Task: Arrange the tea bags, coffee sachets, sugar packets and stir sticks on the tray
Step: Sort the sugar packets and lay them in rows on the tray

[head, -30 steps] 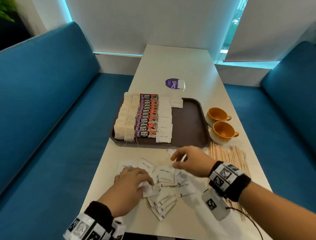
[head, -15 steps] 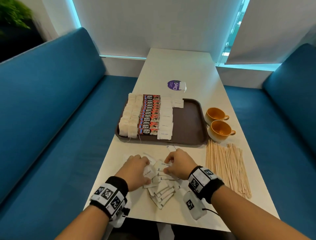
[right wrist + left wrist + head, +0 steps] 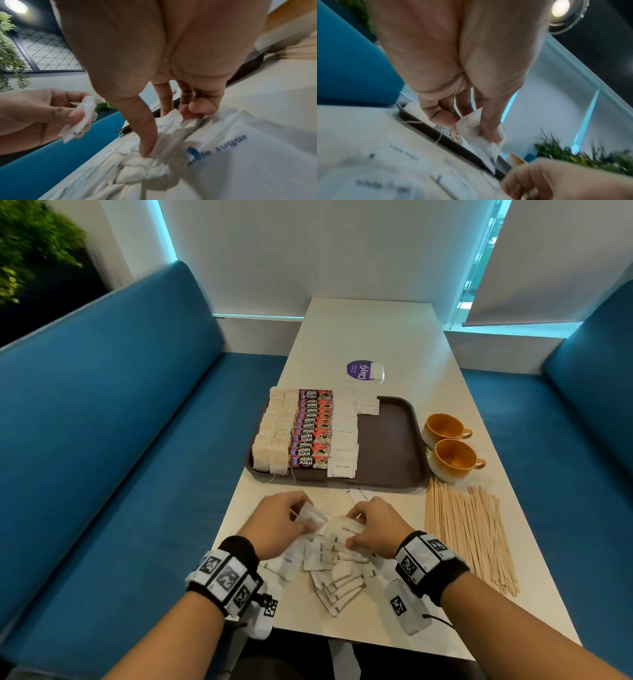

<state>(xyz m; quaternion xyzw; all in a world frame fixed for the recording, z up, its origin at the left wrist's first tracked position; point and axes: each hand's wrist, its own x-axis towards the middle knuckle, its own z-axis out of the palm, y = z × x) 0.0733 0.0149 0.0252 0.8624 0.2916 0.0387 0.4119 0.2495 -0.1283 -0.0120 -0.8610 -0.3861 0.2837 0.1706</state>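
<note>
Nearest, a loose heap of white sugar packets [image 3: 329, 573] on the near end of the table [image 3: 387, 337], some fanned toward the edge. Left hand [image 3: 279, 523] above the heap's left side, thumb and fingers pinched on a small bunch of sugar packets [image 3: 313, 517] lifted clear of the pile. Right hand [image 3: 371, 529] on the heap's right side, thumb and fingertips closing on a packet printed "white sugar" [image 3: 349, 529], still in contact with the pile. To the right, stir sticks [image 3: 469, 534] lying in a spread bundle on the table, outside the tray. Beyond the hands, one lone packet [image 3: 359, 495] just short of the brown tray [image 3: 390, 446]. In the tray, left to right: two columns of tea bags [image 3: 274, 436], strings trailing over the near rim; a column of red-and-black coffee sachets [image 3: 311, 429]; a column of sugar packets with one more [image 3: 368, 405] beside it at the far end; right part of the tray bare. Right of the tray, two orange cups [image 3: 448, 445] with nothing visible in them. Farther on, a purple round sticker [image 3: 359, 369] on the tabletop. From the left wrist: crumpled edges of the held bunch [image 3: 471, 125] under the thumb [image 3: 493, 129], tray rim [image 3: 450, 136] beyond. From the right wrist: thumb [image 3: 147, 135] pressing into creased packets [image 3: 145, 166], blue print legible up close, left hand [image 3: 39, 113] with its bunch alongside.
</note>
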